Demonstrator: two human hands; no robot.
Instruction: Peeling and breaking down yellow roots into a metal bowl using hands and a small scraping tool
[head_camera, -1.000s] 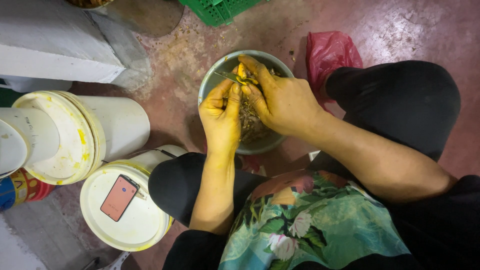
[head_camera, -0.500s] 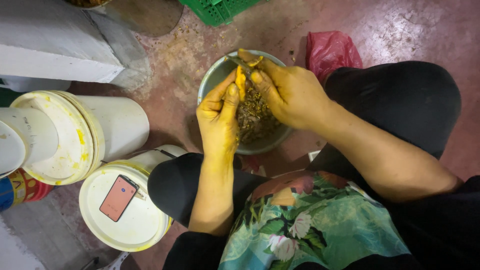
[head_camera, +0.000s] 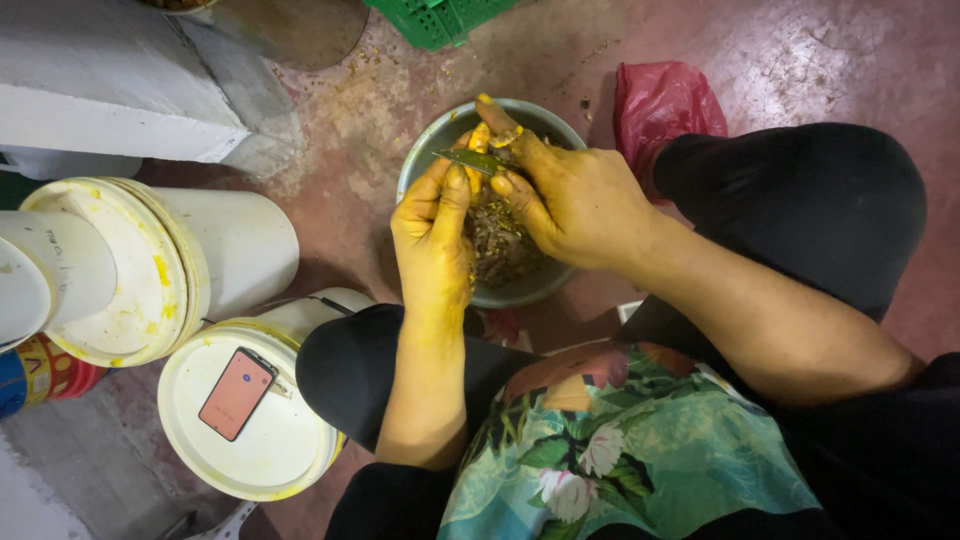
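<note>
A small knife blade (head_camera: 470, 160), thin and greenish-grey, lies crosswise between the two hands directly above the metal bowl (head_camera: 432, 135), at about twelve o'clock from the seated person's lap. The right hand (head_camera: 570, 200) holds it, fingers curled and pressed together around the handle end, forefinger stretched out along the top and stained yellow at the tip. The left hand (head_camera: 432, 235) comes up from six o'clock, its fingers bunched close and its thumb and fingertips pinching a small yellow piece (head_camera: 480, 135) against the blade; what exactly that piece is I cannot tell. Both hands are dyed deep yellow. Below them the bowl holds a heap of brownish peelings (head_camera: 500, 250), and it rests on the reddish floor (head_camera: 800, 60) between the person's black-clad knees. At two o'clock from the bowl a crumpled red plastic bag (head_camera: 660, 100) lies on the floor, just beside the knee. At twelve o'clock, well apart, is the corner of a green crate (head_camera: 440, 18). Off at nine o'clock stand two white buckets with yellow-smeared lids (head_camera: 130, 270), and the nearer one at about eight o'clock carries a phone (head_camera: 237, 393) with a pinkish screen lying flat on its lid. A floral cloth (head_camera: 640, 450) covers the lap.
</note>
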